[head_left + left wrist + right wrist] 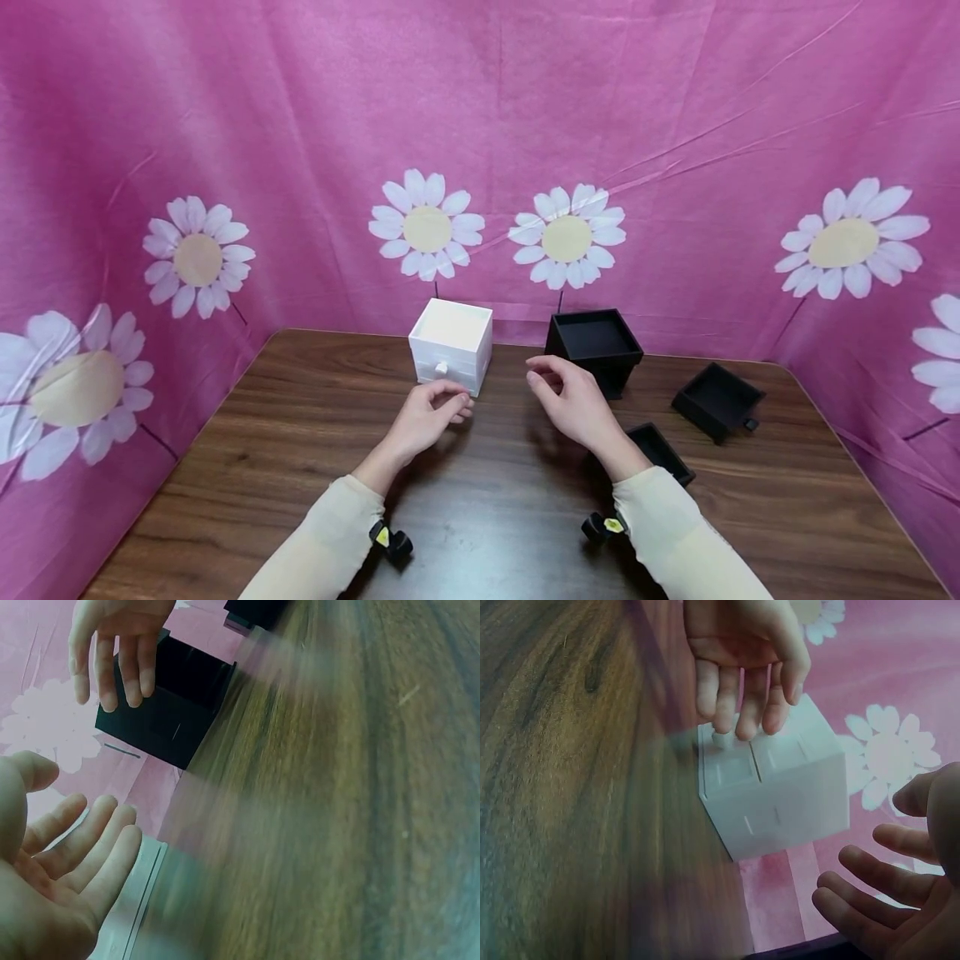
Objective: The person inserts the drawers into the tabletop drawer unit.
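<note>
My left hand [426, 423] hovers in front of a small white drawer box [453, 327], its fingers loosely bent and holding nothing. A round white knob [442, 368] is on the box's front. Across from it, my right hand [573, 402] is held with relaxed fingers before a black drawer box [597, 335]; they hold nothing. In the left wrist view, the black box [169, 720] shows a dark hollow on one side. The right wrist view has the white box [787, 799] behind my left hand [742, 652].
Two loose black drawers lie on the wooden table [480, 508]: one drawer [717, 400] at the right with a small knob, the other drawer [662, 454] partly behind my right forearm. A pink cloth [495, 100] with printed daisies surrounds the table's back and sides.
</note>
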### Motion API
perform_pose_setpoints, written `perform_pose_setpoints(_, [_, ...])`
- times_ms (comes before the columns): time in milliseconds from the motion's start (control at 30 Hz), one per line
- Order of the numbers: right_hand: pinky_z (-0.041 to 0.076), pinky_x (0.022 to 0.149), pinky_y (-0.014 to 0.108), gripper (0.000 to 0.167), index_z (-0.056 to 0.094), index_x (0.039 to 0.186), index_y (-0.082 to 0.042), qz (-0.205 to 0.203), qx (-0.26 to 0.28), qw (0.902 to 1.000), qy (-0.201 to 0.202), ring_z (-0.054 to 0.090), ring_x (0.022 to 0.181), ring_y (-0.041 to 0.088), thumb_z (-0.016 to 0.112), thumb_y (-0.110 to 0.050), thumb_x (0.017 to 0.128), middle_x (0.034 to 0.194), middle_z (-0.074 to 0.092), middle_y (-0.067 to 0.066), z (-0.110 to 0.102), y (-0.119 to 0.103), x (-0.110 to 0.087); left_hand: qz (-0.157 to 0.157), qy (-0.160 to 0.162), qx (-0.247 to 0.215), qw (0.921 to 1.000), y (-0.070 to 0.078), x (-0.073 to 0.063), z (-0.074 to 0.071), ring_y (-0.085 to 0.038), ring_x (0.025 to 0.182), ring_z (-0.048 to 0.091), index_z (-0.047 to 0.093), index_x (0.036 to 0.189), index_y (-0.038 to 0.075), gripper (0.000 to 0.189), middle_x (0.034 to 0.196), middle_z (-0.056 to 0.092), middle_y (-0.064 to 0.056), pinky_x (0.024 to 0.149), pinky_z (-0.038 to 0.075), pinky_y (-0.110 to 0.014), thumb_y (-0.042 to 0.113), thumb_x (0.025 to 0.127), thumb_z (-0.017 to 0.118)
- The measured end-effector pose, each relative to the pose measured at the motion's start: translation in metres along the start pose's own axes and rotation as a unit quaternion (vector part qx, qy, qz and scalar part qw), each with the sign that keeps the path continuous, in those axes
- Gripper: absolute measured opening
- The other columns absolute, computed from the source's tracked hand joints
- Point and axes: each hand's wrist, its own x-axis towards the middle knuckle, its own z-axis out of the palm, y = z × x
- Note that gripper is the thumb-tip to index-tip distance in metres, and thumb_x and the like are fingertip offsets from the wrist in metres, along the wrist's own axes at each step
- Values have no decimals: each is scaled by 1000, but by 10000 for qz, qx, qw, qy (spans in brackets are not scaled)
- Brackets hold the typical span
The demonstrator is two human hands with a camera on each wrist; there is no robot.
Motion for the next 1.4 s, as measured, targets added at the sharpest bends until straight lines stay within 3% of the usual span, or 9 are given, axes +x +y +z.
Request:
perform_pose_setpoints(300, [59,92,42,27,74,132,-9,139,-88,9998,96,72,101,22,65,-20,108,114,77,9,-12,3,-14,173,94,-67,9998,4,3,11,-30,97,79,68,125,-16,29,115,74,-37,88,64,-33,4,105,63])
perform_pose_setpoints(600, [60,90,37,25,76,127,-7,80,-312,9990,325,73,100,20,67,-17,107,110,79,7,-23,10,-25,259,-287,258,9989,11,7,21,-49,105,74,68,128,-12,32,117,75,-32,86,60,-25,10,105,65])
perform_pose_setpoints(867, [59,88,30,25,76,127,-6,106,-333,9983,460,73,100,19,67,-17,107,114,81,8,-35,18,-37,221,-407,711,9964,16,12,33,-28,102,75,72,128,-3,33,118,76,-15,85,56,-28,20,105,68])
perform_pose_setpoints(1100, [58,87,30,25,77,127,-7,132,-482,9975,505,71,99,17,67,-19,107,116,80,7,-43,23,-45,234,-480,642,9965,18,24,43,-41,106,75,68,131,-5,35,116,76,-25,85,59,-30,19,107,65])
perform_pose_setpoints(1267, [58,87,27,24,77,127,-10,170,-557,9967,572,71,100,13,68,-20,107,118,80,6,-51,25,-54,302,-383,982,9940,19,32,51,-21,101,72,70,132,2,34,121,75,-14,90,58,-34,25,107,65])
perform_pose_setpoints(1400, [57,84,23,22,78,125,-12,156,-583,9958,694,69,97,5,69,-19,107,115,81,6,-56,27,-62,358,-348,1076,9929,20,39,55,-18,104,69,70,133,7,34,122,74,-12,94,57,-36,28,107,65])
